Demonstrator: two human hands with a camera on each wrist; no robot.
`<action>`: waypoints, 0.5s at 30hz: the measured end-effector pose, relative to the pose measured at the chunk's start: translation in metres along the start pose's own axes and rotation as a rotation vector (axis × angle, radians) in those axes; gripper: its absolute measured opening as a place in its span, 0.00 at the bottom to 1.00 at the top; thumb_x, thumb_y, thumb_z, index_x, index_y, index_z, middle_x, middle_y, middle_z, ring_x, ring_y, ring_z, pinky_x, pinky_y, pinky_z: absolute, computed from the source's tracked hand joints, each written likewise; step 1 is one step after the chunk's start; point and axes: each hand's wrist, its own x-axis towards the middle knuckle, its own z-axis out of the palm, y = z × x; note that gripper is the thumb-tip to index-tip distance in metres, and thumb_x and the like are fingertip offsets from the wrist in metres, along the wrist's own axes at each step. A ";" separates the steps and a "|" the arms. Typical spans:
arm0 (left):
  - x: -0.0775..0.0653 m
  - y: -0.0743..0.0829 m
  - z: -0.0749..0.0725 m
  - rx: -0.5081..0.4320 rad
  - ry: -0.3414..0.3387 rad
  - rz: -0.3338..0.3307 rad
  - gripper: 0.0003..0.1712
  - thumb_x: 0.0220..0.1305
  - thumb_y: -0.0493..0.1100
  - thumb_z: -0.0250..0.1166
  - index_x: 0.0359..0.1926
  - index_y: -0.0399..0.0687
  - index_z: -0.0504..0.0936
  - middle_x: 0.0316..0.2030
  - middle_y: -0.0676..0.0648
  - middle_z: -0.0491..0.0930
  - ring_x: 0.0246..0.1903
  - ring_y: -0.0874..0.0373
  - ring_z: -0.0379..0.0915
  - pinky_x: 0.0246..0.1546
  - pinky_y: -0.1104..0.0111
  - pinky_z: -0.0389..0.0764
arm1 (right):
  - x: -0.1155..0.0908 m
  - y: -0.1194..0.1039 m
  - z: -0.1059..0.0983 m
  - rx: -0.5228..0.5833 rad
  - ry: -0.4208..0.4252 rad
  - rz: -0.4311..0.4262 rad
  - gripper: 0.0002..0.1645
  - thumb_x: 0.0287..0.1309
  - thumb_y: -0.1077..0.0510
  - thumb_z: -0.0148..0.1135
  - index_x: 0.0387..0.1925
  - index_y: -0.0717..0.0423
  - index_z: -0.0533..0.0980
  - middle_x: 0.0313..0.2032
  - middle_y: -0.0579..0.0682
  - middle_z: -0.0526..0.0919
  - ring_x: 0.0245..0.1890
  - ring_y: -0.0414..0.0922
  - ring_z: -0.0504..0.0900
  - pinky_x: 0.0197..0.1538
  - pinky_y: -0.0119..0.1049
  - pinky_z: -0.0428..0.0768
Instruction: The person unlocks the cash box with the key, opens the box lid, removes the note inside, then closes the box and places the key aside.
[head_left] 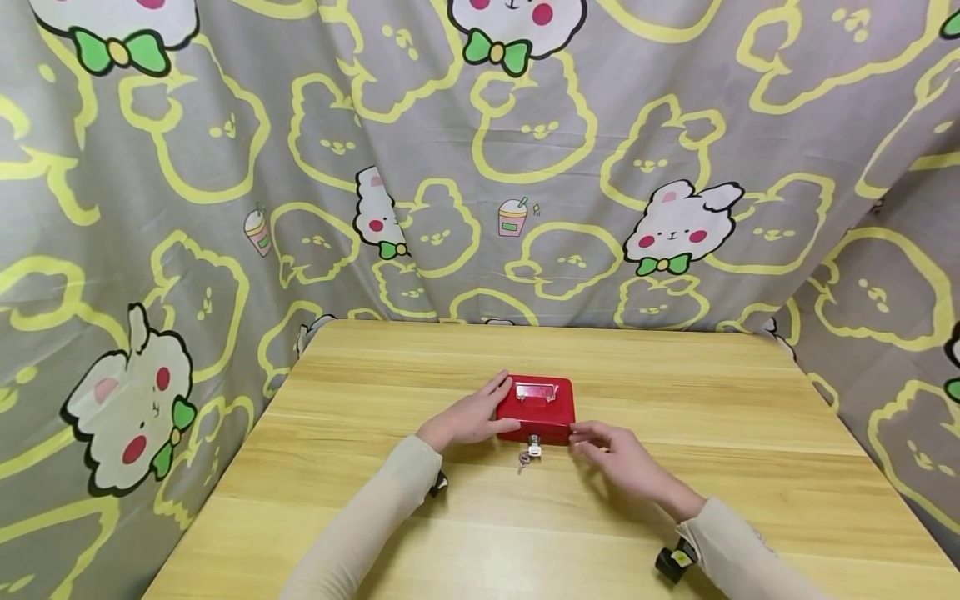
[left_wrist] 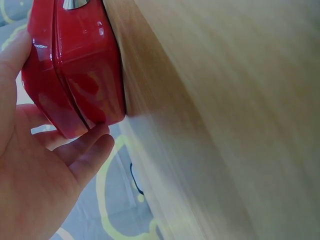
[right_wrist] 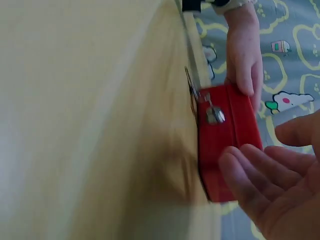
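A red metal cash box (head_left: 543,414) lies closed on the table, with a silver folding handle (head_left: 536,392) on its lid. From the lock on its front hangs a key (head_left: 522,462) with a small tag or second key (head_left: 535,451). My left hand (head_left: 467,418) holds the left end of the box, thumb at the front edge and fingers along the side, as the left wrist view shows. At the right front corner is my right hand (head_left: 622,457), its fingers loosely extended and nothing held; whether the fingertips touch the box is hard to tell.
The box stands on a wood-grain table (head_left: 495,533). A grey curtain (head_left: 435,125) with yellow outlines and cartoon rabbits hangs behind the table and at both sides. A black wrist device (head_left: 675,560) sits at the right sleeve.
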 end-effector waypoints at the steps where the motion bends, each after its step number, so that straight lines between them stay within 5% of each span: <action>1: 0.000 0.000 0.000 -0.001 -0.001 -0.001 0.51 0.62 0.67 0.54 0.74 0.48 0.43 0.74 0.47 0.38 0.69 0.49 0.48 0.64 0.57 0.61 | 0.000 0.001 -0.002 -0.059 0.052 -0.024 0.19 0.63 0.65 0.56 0.55 0.68 0.72 0.44 0.61 0.81 0.40 0.52 0.81 0.40 0.34 0.81; 7: 0.001 -0.001 0.001 -0.022 -0.001 -0.010 0.52 0.62 0.67 0.55 0.75 0.49 0.43 0.74 0.47 0.37 0.69 0.48 0.47 0.64 0.57 0.61 | 0.009 0.012 -0.011 -0.226 0.264 -0.132 0.24 0.55 0.66 0.65 0.54 0.66 0.72 0.46 0.60 0.78 0.40 0.49 0.80 0.39 0.37 0.81; 15: -0.001 -0.003 0.002 -0.094 0.010 -0.001 0.56 0.60 0.64 0.59 0.74 0.44 0.39 0.74 0.44 0.34 0.70 0.47 0.43 0.65 0.56 0.58 | 0.024 0.028 -0.013 -0.138 0.102 -0.013 0.51 0.56 0.54 0.68 0.70 0.67 0.49 0.65 0.67 0.59 0.57 0.61 0.70 0.55 0.51 0.74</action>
